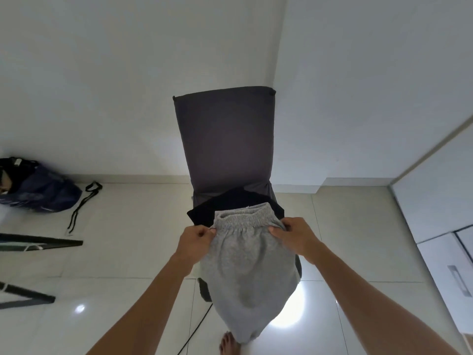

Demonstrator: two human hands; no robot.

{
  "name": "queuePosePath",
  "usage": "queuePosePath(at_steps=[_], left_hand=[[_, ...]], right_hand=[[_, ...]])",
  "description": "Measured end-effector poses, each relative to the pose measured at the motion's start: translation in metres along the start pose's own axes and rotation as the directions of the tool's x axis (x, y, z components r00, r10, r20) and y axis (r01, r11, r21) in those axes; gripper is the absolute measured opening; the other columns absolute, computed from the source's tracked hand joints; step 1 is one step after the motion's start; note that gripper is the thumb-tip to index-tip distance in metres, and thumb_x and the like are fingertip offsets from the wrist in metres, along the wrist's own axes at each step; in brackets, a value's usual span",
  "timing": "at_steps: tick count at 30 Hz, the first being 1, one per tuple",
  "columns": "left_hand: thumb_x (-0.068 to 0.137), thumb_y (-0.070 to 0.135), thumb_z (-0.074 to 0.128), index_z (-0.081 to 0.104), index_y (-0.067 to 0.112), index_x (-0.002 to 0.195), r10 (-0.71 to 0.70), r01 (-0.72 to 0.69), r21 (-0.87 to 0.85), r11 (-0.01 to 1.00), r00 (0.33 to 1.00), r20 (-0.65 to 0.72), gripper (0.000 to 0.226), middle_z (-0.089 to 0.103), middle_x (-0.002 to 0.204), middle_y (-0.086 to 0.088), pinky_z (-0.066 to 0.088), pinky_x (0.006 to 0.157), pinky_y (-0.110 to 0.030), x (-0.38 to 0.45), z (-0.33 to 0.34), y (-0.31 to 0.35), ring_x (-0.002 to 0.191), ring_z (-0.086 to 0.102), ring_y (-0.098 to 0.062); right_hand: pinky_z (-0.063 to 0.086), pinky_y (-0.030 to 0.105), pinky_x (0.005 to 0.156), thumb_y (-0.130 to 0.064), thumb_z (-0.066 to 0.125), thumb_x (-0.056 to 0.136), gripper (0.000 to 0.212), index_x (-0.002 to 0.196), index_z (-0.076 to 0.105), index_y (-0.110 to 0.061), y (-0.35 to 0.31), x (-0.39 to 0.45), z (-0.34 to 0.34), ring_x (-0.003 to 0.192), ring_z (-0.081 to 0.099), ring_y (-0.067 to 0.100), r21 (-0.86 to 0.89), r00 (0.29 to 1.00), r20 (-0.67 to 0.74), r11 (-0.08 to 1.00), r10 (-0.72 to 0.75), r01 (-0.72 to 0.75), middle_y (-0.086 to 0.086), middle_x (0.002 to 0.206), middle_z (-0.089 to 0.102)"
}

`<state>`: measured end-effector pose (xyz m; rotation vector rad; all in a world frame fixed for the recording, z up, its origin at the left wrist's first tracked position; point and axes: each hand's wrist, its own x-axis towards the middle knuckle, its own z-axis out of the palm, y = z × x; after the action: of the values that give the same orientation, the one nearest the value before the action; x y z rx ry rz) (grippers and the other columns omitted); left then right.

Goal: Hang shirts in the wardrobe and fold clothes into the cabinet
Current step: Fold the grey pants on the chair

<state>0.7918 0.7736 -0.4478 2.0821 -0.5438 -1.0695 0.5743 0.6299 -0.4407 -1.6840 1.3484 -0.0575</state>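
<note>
In the head view, a pair of grey sweat shorts [245, 267] is held up by its elastic waistband, in the air in front of a dark grey covered chair [222, 139]. The left side of the waistband is pinched by the left hand [195, 239], and the right side is gripped by the curled fingers of the right hand [294, 235]. The fabric hangs down between the forearms, with its lower end just above a bare foot [227, 345] seen on the tiled floor [122, 252]. A black garment [230, 201] is laid on the chair seat, reaching its front edge, and is partly hidden behind the waistband. The chair is set against a white wall [102, 73]. Near the left edge of the floor, a dark blue bag [41, 188] is seen by the skirting, with a black strap [84, 203] lying just beside it. White cabinet fronts [440, 226] are seen along the right edge.
</note>
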Motion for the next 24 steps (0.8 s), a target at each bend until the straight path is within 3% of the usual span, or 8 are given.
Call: queuePosePath(at_steps=[3,5,11,14,16,19,22,24], left_hand=[[0.097,0.024,0.062,0.055,0.014,0.059,-0.049,0.048,-0.012,0.999,0.999,-0.023,0.040,0.049,0.061,0.001,0.037,0.060,-0.026,0.097,0.015,0.007,0.061,0.044,-0.015],[0.097,0.027,0.061,0.055,0.011,0.063,-0.065,0.064,-0.016,0.998,0.996,-0.060,0.038,0.050,0.063,-0.003,0.037,0.062,-0.028,0.165,0.030,0.004,0.060,0.044,-0.016],[0.098,0.033,0.059,0.055,0.012,0.070,-0.117,0.119,0.014,0.993,0.985,-0.124,0.035,0.056,0.072,-0.007,0.040,0.064,-0.029,0.304,0.069,-0.026,0.068,0.051,-0.020],[0.100,0.034,0.056,0.050,0.014,0.065,-0.109,0.117,0.049,0.992,0.984,-0.140,0.041,0.055,0.070,-0.006,0.041,0.062,-0.029,0.343,0.086,-0.047,0.066,0.051,-0.018],[0.100,0.036,0.056,0.049,0.014,0.063,-0.108,0.117,0.050,0.992,0.981,-0.162,0.043,0.055,0.069,-0.005,0.040,0.060,-0.028,0.362,0.095,-0.059,0.066,0.051,-0.018],[0.100,0.039,0.053,0.053,0.014,0.067,-0.141,0.155,0.075,0.985,0.976,-0.163,0.042,0.059,0.073,-0.003,0.043,0.065,-0.028,0.381,0.111,-0.078,0.070,0.054,-0.017],[0.101,0.049,0.047,0.059,0.013,0.085,-0.144,0.161,0.081,0.984,0.972,-0.187,0.041,0.062,0.085,-0.003,0.043,0.064,-0.029,0.381,0.122,-0.089,0.076,0.057,-0.016],[0.100,0.056,0.042,0.058,0.012,0.105,-0.096,0.122,0.092,0.988,0.965,-0.246,0.046,0.061,0.095,-0.001,0.042,0.075,-0.031,0.371,0.127,-0.094,0.086,0.056,-0.018]], right_hand=[[0.048,0.036,0.065,-0.040,0.070,0.088,0.044,0.092,0.068,0.003,-0.007,0.091,0.015,0.069,0.060,0.025,-0.002,0.998,-0.059,1.000,0.027,-0.027,0.019,0.078,0.066],[0.055,0.043,0.076,-0.041,0.068,0.090,0.041,0.096,0.070,0.000,-0.006,0.155,0.028,0.081,0.067,0.031,0.003,0.995,-0.096,1.000,0.028,-0.028,0.019,0.089,0.071],[0.044,0.030,0.071,-0.035,0.060,0.097,0.031,0.096,0.071,-0.006,0.022,0.292,0.066,0.073,0.055,0.017,0.003,0.989,-0.131,0.998,0.065,-0.065,0.008,0.088,0.070],[0.038,0.027,0.069,-0.034,0.056,0.099,0.028,0.091,0.069,-0.011,0.045,0.331,0.086,0.068,0.052,0.011,-0.001,0.986,-0.134,0.995,0.097,-0.098,0.001,0.079,0.063],[0.037,0.026,0.072,-0.034,0.054,0.100,0.024,0.087,0.065,-0.016,0.058,0.352,0.098,0.076,0.056,0.017,0.008,0.986,-0.137,0.995,0.097,-0.097,0.000,0.082,0.062],[0.037,0.027,0.072,-0.036,0.053,0.101,0.024,0.097,0.067,-0.017,0.077,0.372,0.114,0.077,0.054,0.015,0.009,0.985,-0.126,0.993,0.120,-0.120,-0.003,0.085,0.060],[0.037,0.028,0.064,-0.041,0.052,0.100,0.030,0.101,0.067,-0.015,0.090,0.374,0.123,0.080,0.057,0.015,0.053,0.984,-0.124,0.991,0.131,-0.125,-0.005,0.082,0.059],[0.037,0.029,0.069,-0.048,0.050,0.099,0.037,0.111,0.066,-0.017,0.096,0.367,0.125,0.082,0.054,0.016,0.093,0.981,-0.143,0.989,0.131,-0.119,-0.003,0.091,0.060]])
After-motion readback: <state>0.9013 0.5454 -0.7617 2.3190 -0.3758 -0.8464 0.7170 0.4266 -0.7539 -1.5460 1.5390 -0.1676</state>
